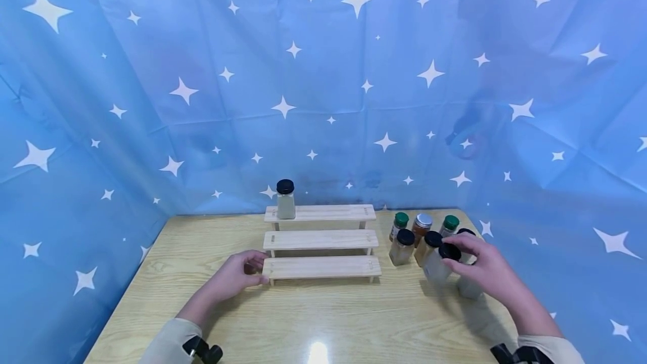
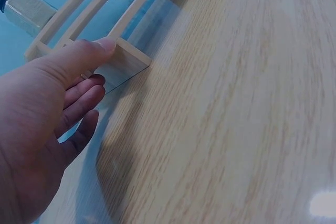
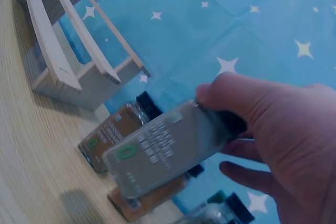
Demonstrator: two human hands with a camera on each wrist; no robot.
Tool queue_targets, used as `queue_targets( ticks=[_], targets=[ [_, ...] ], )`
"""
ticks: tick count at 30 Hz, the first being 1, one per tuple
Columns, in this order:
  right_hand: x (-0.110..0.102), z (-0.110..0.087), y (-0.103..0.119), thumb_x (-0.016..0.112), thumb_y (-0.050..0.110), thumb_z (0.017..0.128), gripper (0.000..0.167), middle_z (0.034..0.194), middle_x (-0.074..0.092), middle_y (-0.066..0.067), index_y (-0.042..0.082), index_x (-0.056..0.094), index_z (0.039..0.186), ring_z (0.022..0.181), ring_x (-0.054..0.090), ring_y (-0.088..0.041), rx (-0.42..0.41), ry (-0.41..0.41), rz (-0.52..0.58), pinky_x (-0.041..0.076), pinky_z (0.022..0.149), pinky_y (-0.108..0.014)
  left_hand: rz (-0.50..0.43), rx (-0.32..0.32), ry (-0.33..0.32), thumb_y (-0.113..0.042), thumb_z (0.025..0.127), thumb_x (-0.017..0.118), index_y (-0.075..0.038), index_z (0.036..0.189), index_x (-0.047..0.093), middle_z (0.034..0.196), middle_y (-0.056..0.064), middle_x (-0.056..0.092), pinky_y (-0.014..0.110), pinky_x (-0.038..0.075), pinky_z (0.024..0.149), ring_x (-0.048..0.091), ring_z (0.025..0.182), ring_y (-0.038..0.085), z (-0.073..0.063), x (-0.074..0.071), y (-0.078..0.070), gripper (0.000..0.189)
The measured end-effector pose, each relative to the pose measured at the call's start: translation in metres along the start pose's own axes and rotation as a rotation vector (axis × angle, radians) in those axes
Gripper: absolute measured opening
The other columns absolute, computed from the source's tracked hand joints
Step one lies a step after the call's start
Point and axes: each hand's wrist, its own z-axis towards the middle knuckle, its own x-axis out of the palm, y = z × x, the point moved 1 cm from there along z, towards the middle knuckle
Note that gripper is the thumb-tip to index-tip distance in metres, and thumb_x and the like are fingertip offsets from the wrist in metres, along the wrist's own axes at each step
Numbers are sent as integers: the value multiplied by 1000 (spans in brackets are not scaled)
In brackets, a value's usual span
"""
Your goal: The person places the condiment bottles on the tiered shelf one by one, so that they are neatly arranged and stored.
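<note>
The right hand (image 1: 482,265) pinches a clear jar (image 3: 163,148) by its black lid (image 1: 449,251), thumb and fingers clamped on it. The jar is tilted, seemingly off the table, at the front of a tight group with black, green and silver lids, including a cinnamon-brown jar (image 3: 113,135) just beside it. I'd judge the step in hand is picking this jar out; the next move calls for a firm pinch and care not to knock its neighbours. Across from me, the left hand (image 1: 240,271) grips the left end of a three-tier wooden rack (image 1: 323,267); one black-lidded jar (image 1: 286,205) stands on its top tier. Behind hangs a blue, star-printed curtain (image 1: 328,72).
</note>
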Motion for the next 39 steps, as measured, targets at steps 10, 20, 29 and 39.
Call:
queue_targets(
  ticks=[10,20,29,39],
  targets=[
    [4,18,19,90,-1,91,46,123,71,-6,7,76,135,109,63,6,-131,-168,132,47,97,-6,2,10,6,-24,91,94,-6,138,71,116,-1,77,40,58,98,71,109,19,0,0,0,55],
    [8,38,47,88,-3,92,43,126,71,-13,5,77,133,105,63,0,-147,-158,192,56,87,-12,-7,13,4,-24,91,94,-6,138,71,116,-1,76,39,58,97,70,108,19,0,1,2,55],
    [23,65,65,87,-6,91,40,119,72,-8,5,77,128,106,69,-7,-252,-160,238,53,97,-12,-12,27,6,-25,91,94,-6,138,71,115,-2,76,38,58,95,70,108,20,-1,1,2,55],
    [34,87,85,88,0,93,37,117,70,-5,10,78,127,105,67,-12,-260,-145,276,53,96,-13,-26,30,8,-24,91,94,-6,138,71,116,-1,76,39,58,96,71,108,20,-1,0,2,55]
  ],
)
